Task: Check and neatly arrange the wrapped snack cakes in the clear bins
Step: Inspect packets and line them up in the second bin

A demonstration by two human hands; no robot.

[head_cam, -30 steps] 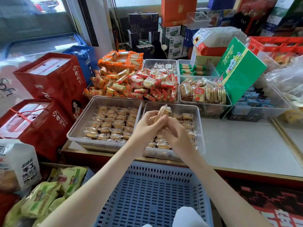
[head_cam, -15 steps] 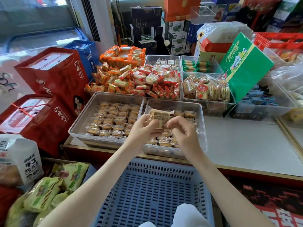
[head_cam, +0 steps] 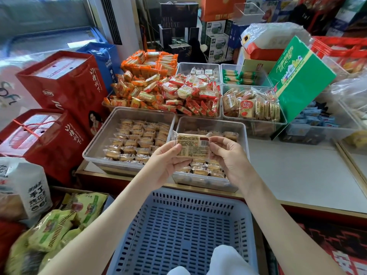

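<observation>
Nearest us sits a blue basket [head_cam: 178,231] below the counter edge; above it we hold one cake [head_cam: 192,145] label-up between both hands, presumably so the print and barcode can be read. Left hand [head_cam: 165,165] and right hand [head_cam: 230,155] each pinch a wrapper end, thumbs on top, fingers curled beneath. It hangs over the right bin [head_cam: 243,135], left bin [head_cam: 99,139] alongside.

Slotted blue basket [head_cam: 178,225], red cartons [head_cam: 65,82]

"MILK DELUXE", seemingly, on the black gift box [head_cam: 178,15].
</observation>
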